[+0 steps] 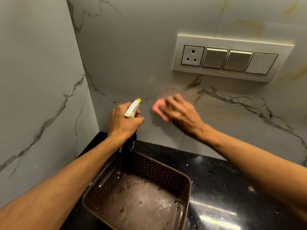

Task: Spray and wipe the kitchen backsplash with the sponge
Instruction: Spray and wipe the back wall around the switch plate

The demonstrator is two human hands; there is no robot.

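One basket (189, 182), one bottle (132, 108), one sponge (158, 110)

The backsplash (126, 52) is smooth marble-look tile with grey veining and a soft sheen. The countertop (216, 188) is black polished stone, speckled and glossy. The basket (149, 165) is brown perforated plastic with a wet, shiny floor. The switch plate (232, 75) is glossy cream plastic. The spray bottle (132, 108) has a white plastic head. The sponge (159, 108), blurred, looks like matt pink foam.
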